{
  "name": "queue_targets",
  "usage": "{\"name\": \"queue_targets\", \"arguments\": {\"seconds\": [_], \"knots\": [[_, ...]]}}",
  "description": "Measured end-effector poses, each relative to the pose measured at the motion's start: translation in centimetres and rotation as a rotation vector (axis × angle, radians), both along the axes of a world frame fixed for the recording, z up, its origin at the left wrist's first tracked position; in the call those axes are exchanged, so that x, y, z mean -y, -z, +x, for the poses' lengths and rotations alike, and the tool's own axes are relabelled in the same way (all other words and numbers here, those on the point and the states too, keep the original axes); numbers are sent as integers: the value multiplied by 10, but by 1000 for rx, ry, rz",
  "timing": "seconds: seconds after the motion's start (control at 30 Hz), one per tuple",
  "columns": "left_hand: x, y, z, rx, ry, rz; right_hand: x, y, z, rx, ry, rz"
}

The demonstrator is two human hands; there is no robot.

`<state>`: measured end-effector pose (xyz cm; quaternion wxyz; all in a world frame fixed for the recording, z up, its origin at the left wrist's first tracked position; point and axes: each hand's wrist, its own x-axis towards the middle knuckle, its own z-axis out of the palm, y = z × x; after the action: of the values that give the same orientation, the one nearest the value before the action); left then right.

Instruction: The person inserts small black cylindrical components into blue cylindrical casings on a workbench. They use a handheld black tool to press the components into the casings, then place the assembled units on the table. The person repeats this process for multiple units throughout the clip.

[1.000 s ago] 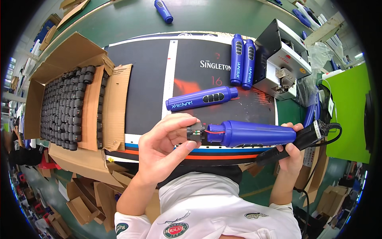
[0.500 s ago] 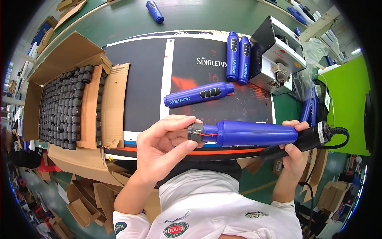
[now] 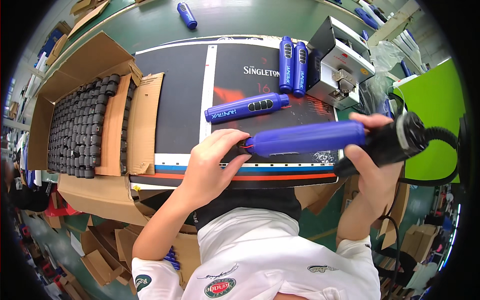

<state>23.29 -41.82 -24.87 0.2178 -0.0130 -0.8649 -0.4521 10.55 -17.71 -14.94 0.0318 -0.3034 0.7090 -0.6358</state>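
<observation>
My left hand (image 3: pixel 212 160) pinches the small dark end piece at the left end of a blue tube-shaped handle (image 3: pixel 307 139). A short red wire (image 3: pixel 246 146) shows there; the fingers cover most of the piece. My right hand (image 3: pixel 374 182) grips the wide right end of the handle between thumb and fingers. The same hand also carries a black corded tool (image 3: pixel 400 136), looking like an electric screwdriver, against its palm. The handle hangs above the mat, its right end slightly higher. Beyond it, a second blue handle (image 3: pixel 245 108) with a black button panel lies on the mat.
Two more blue handles (image 3: pixel 293 70) lie side by side against a metal-and-black machine (image 3: pixel 340 75). At left, an open carton (image 3: pixel 145 125) holds rows of black parts (image 3: pixel 75 132). Another blue handle (image 3: pixel 187 16) lies far back. The tool's thick cable (image 3: pixel 442 134) loops at right.
The handle has risen and its right end has tilted up. The gap at its left end has narrowed, and the exposed dark piece is now mostly hidden. The black tool has moved up with my right hand.
</observation>
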Motion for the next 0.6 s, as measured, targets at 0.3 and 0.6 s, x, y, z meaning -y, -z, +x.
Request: {"name": "queue_targets", "arguments": {"seconds": [0.3, 0.6], "knots": [[-12, 1, -7, 182, -165, -240, 66, 6, -4, -128, -218, 71], [-24, -27, -59, -104, 34, 367, 63, 3, -13, 4, -269, 104]]}}
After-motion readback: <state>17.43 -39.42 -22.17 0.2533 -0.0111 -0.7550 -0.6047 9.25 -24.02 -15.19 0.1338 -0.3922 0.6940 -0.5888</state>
